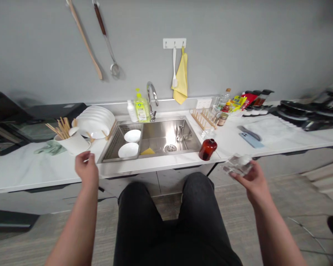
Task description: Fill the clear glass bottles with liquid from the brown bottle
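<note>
My right hand [252, 179] is closed round a clear glass [238, 164], held tilted just in front of the counter's edge. My left hand [86, 168] hovers at the counter's front edge left of the sink [183, 122]; its fingers are curled and pinch something thin and pale that I cannot make out. A white cup [74, 142] full of wooden chopsticks stands just behind that hand. A dark red bottle [207, 149] sits on the counter between my hands, right of the sink.
Two white bowls [130, 142] rest in the sink's drain tray, a yellow sponge [147, 151] beside them. White plates [96, 120], dish soap [141, 107], a wooden rack [205, 118], a phone [251, 140] and dark pans [302, 111] line the counter. My legs are below.
</note>
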`<state>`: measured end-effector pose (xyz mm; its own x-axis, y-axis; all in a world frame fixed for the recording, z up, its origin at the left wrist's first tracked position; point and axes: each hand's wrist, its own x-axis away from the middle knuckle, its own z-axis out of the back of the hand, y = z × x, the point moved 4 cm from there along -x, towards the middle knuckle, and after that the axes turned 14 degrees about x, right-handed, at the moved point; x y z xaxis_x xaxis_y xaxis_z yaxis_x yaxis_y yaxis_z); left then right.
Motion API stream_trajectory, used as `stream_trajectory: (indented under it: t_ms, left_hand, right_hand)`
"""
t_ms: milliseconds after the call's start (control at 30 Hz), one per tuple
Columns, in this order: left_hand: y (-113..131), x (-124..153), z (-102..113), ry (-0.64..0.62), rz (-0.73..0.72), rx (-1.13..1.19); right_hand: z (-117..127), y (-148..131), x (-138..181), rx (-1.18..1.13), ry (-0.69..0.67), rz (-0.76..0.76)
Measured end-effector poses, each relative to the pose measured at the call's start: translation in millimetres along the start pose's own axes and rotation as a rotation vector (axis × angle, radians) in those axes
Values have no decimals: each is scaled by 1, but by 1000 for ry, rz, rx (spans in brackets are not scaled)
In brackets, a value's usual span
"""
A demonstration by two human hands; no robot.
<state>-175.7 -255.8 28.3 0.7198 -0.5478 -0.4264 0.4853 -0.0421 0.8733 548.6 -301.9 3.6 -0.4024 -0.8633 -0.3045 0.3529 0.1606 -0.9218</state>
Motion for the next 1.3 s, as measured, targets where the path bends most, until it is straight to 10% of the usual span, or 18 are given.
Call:
stream_trajectory:
  t_ms: [67, 200, 300, 567, 800, 1300]
  left_hand:
    - [39, 68, -26, -160, -75, 185]
    - [130, 213, -60, -958, -116, 764]
    - [169, 259, -50, -1236, -28, 949]
    - [157, 229, -6, -1238, 114, 851]
    - [171, 231, -22, -985, 97, 782]
    - [176, 239, -31, -1333, 4, 870]
  right_hand:
    - [-28, -28, 39, -65, -242, -10]
    - [-101, -77, 98, -201, -599, 100]
    - [-150, -102, 126, -247, -807, 232]
    - [-205, -126, 148, -400, -1061, 285]
    - [-196, -136, 153, -159, -778, 360]
    - [-191, -120, 148, -203, -811, 299]
